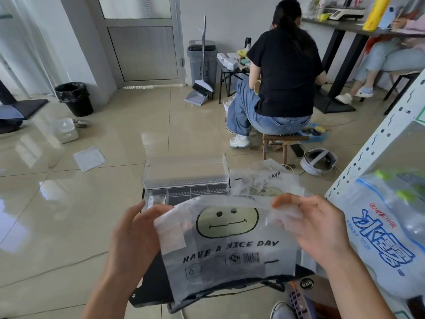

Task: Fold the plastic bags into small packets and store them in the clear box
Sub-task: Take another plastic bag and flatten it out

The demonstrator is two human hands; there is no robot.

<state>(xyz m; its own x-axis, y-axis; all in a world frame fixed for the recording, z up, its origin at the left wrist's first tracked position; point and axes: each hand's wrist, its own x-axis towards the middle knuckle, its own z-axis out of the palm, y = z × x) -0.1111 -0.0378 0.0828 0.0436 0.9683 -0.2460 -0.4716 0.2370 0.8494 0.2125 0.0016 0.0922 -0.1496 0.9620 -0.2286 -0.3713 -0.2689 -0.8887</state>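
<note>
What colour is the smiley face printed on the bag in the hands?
The smiley face is pale yellow-green, outlined in black; head view.

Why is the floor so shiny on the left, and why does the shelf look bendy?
Head view: the glossy floor mirrors bright light from the left as white glare; the wide-angle lens bows the white shelf at the right edge; the smiley bag is sharp, its print readable.

Bright, even daylight, source toward 10 o'clock. Broad white glare on glossy floor tiles (34,162) at 9 o'clock. Shadows soft, faint. Wide-angle bowing: shelf upright (379,134) at 3 o'clock leans. Print on plastic bag (220,247) sharp; corners slightly soft.
</note>
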